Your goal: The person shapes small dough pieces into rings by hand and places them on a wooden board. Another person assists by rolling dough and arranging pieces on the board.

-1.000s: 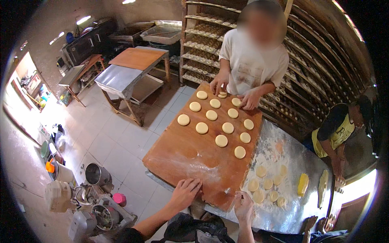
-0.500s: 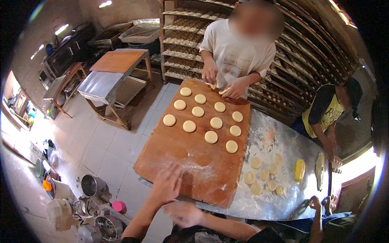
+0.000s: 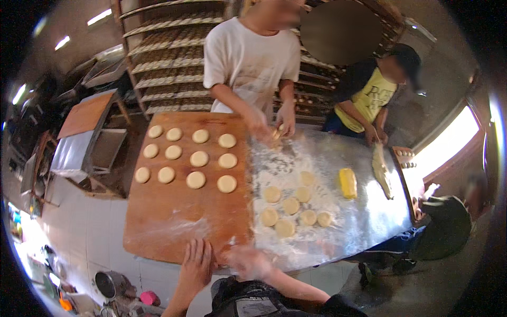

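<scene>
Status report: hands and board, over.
Left hand at board, near edge. Right hand blurred, grip unclear. Twelve dough rounds aboard. White smear ahead.

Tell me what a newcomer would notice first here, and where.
Likely the twelve pale dough rounds, in rows on the brown board beyond the person's left hand. Next, the yellow block on the floury metal table at right, then the packed rack behind the co-worker in white.
</scene>
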{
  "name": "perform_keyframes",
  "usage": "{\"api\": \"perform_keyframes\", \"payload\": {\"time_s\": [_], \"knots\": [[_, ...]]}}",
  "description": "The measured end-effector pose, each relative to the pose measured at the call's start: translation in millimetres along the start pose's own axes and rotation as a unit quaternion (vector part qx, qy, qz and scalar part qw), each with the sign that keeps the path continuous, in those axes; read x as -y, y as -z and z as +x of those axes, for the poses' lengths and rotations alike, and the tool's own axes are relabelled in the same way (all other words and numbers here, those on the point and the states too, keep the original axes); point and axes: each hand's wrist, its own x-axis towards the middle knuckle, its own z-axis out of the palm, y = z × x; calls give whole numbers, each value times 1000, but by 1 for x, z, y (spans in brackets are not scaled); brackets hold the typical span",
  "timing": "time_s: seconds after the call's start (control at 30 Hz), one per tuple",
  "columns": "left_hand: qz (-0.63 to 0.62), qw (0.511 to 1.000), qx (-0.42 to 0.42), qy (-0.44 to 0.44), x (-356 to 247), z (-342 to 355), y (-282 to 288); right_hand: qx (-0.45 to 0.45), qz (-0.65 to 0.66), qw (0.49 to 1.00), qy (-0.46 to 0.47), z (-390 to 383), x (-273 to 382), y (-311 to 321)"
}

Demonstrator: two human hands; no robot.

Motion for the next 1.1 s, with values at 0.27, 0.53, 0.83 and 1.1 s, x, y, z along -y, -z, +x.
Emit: {"api": "perform_keyframes", "payload": {"time_s": [0.27, 0.53, 0.83, 1.1], "knots": [[0, 995, -61, 75, -89, 47, -28, -223, -117, 915, -314, -93, -108, 138], [-296, 936, -19, 191, -172, 69, -53, -99, -157, 961, -206, -48, -127, 107], [-517, 779, 13, 354, -243, 126, -54, -15, 299, 927, -227, -69, -114, 191], [-601, 728, 30, 328, -255, 127, -33, 27, 316, 919, -233, -74, -108, 214]]}}
